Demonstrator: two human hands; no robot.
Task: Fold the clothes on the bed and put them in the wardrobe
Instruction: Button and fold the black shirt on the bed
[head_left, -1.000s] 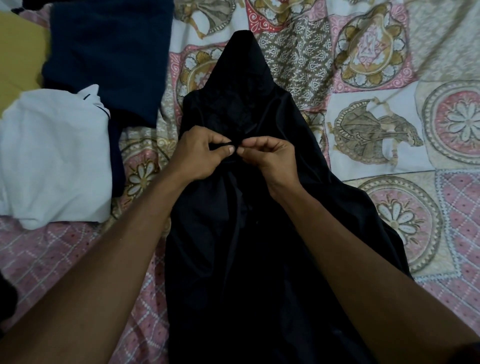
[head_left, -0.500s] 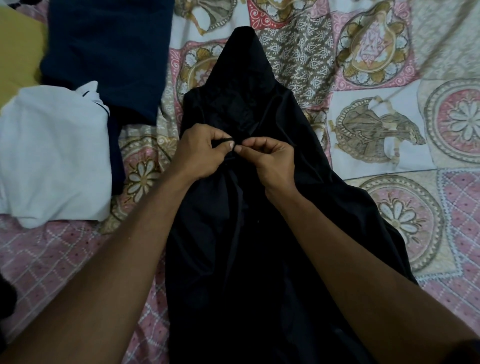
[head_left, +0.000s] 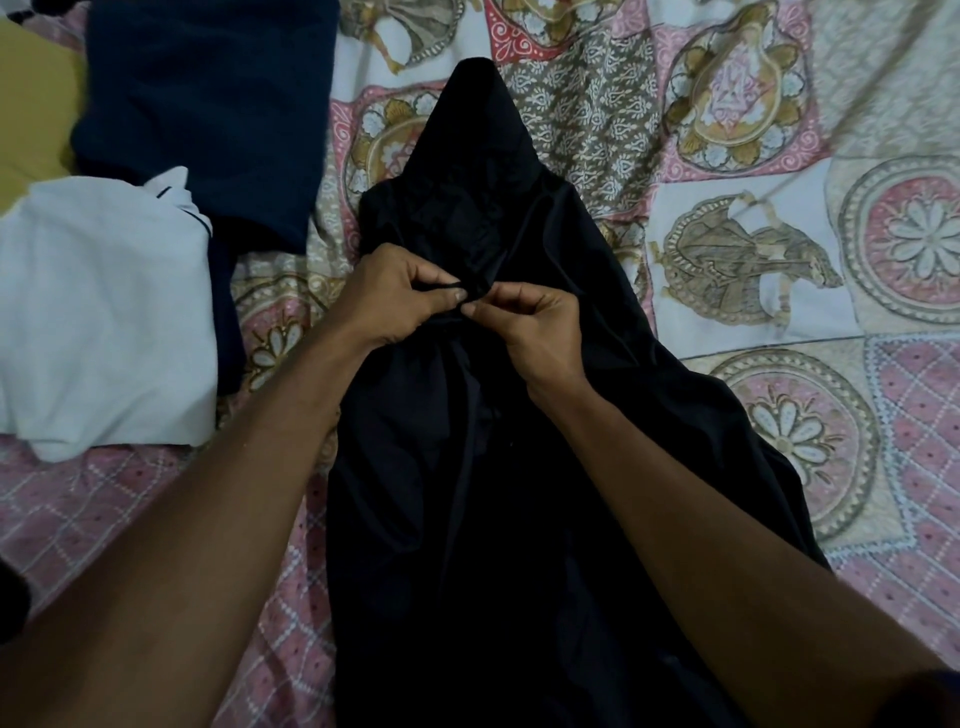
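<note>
Now my left grip and right grip pinch the black garment mid-frame, its length running top to bottom.

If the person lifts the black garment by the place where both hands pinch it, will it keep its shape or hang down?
Probably it hangs limp: the black garment lies in soft folds and gathers where the left hand and right hand pinch it. It looks thin, so likely light for its size.
</note>
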